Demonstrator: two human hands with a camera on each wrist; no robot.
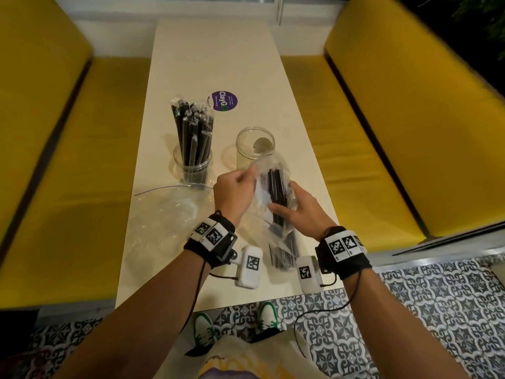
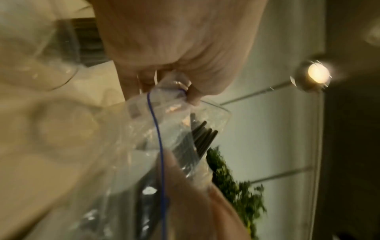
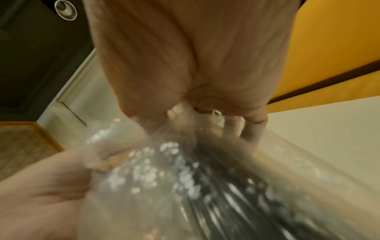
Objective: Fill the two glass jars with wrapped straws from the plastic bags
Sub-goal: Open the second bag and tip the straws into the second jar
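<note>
A clear plastic bag point(image 1: 273, 192) of black wrapped straws point(image 1: 277, 195) is held above the white table point(image 1: 218, 64), just in front of the empty glass jar point(image 1: 254, 146). My left hand point(image 1: 235, 187) pinches the bag's upper edge point(image 2: 176, 91) by its blue seal line. My right hand point(image 1: 296, 209) grips the bag and the straw bundle inside it point(image 3: 205, 170) from the right. The other glass jar point(image 1: 193, 165), at the left, stands full of wrapped black straws point(image 1: 192, 127).
An empty crumpled plastic bag point(image 1: 164, 214) lies on the table's near left. A purple round sticker point(image 1: 224, 101) sits farther back. Yellow bench seats point(image 1: 68, 160) flank the table on both sides. Patterned floor tiles point(image 1: 410, 310) lie below the near edge.
</note>
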